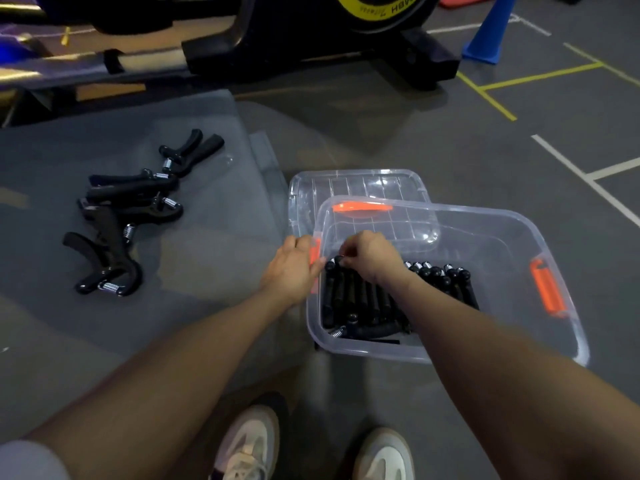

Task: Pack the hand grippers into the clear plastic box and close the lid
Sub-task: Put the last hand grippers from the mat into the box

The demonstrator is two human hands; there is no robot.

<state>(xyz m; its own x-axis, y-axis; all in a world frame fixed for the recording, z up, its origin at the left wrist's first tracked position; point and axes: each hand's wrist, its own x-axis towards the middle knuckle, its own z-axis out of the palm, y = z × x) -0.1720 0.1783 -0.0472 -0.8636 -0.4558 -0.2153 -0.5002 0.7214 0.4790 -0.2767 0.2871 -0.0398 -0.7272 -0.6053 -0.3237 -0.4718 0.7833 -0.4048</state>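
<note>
Fingers of our right hand pinch a packed gripper in the box, left hand loosely open at its rim (several loose grippers unpacked, lid off)

A box sat at centre right with grippers inside; its lid lay behind it, and loose grippers lay on a mat at left.

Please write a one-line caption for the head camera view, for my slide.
Both hands, left and right, arrange hand grippers in the clear box; more wait on the mat.
</note>
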